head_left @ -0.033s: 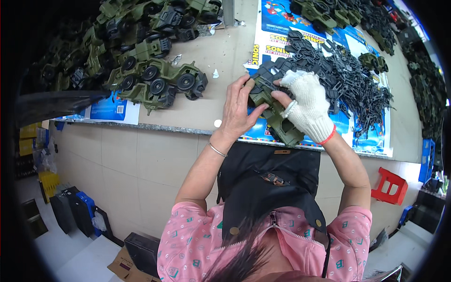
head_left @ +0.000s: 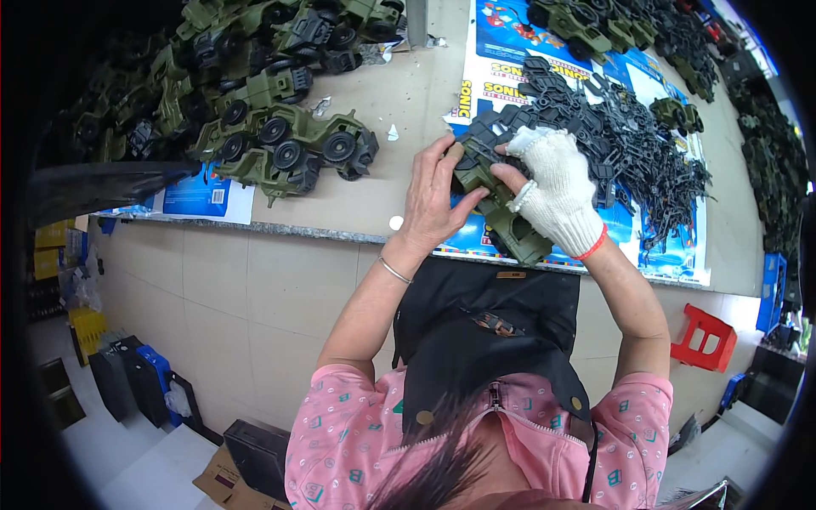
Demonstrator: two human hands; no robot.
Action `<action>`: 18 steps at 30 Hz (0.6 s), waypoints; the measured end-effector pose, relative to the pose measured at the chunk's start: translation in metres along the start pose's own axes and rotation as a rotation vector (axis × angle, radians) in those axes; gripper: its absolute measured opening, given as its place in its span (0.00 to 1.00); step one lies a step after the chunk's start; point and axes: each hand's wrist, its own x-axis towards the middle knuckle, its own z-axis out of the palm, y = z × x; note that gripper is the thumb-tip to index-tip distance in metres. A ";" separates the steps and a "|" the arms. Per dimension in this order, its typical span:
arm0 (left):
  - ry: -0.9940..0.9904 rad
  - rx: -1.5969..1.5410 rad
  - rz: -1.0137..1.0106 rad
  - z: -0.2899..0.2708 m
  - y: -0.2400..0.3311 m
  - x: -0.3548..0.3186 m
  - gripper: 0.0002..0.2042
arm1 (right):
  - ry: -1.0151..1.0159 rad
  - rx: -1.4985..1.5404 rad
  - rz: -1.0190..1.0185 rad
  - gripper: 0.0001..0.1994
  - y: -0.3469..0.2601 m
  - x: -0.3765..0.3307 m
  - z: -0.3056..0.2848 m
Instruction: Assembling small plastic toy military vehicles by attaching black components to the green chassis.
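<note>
A green toy jeep (head_left: 516, 231) lies at the table's front edge, held between both my hands. My bare left hand (head_left: 429, 195) closes on its left side, thumb and fingers against the body. On the other side, my right hand (head_left: 552, 191), in a white fingerless glove with a red cuff, grips the jeep with thumb and bent fingers. Part of the jeep's upper body is hidden by my fingers. Just beyond my hands, a heap of small dark grey plastic parts (head_left: 586, 119) spreads over blue printed sheets (head_left: 633, 234).
Many green toy jeeps with black wheels (head_left: 289, 140) are piled at the left. More green jeeps (head_left: 578, 30) sit at the far right, and one (head_left: 677, 115) lies beside the grey parts. A metal post (head_left: 416, 21) stands at the back. A red plastic stool (head_left: 704, 338) is below the table.
</note>
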 end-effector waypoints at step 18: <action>0.056 -0.029 -0.015 0.002 -0.007 0.002 0.35 | -0.114 -0.194 0.061 0.12 -0.013 0.016 0.013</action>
